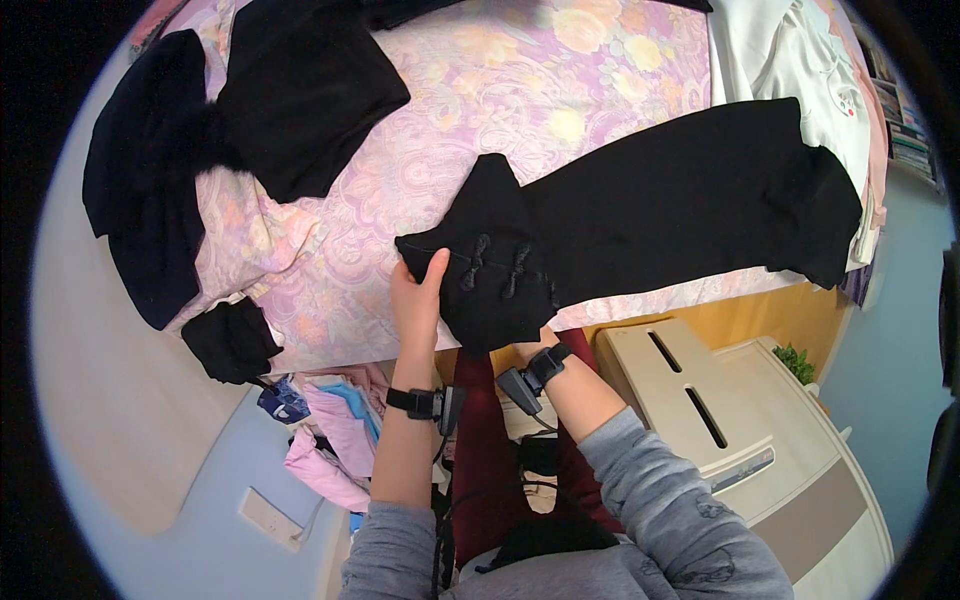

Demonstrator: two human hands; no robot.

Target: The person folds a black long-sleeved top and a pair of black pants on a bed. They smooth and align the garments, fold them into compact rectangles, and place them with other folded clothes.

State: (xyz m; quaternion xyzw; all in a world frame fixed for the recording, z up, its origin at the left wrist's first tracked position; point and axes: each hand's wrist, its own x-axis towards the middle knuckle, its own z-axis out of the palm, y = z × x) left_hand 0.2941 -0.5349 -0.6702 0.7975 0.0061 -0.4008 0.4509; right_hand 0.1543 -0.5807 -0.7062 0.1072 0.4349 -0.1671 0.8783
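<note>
A long black dress point(650, 215) with knotted frog buttons is spread across the near edge of the bed, its buttoned part toward me and its long part running right. My left hand point(418, 290) grips the dress's left edge, thumb on top and the fingers tucked beneath the cloth. At the near edge, below the buttons, my right hand point(535, 346) reaches under the fabric, so its fingers are hidden. Black straps with small devices sit on both wrists.
Dark clothes point(305, 100) and a small black bundle point(232, 340) lie left on the floral bed sheet point(480, 90). White clothing point(800, 80) is at the far right. Below the bed edge are a pile of pink and blue clothes point(340, 430) and a beige slotted cabinet point(690, 380).
</note>
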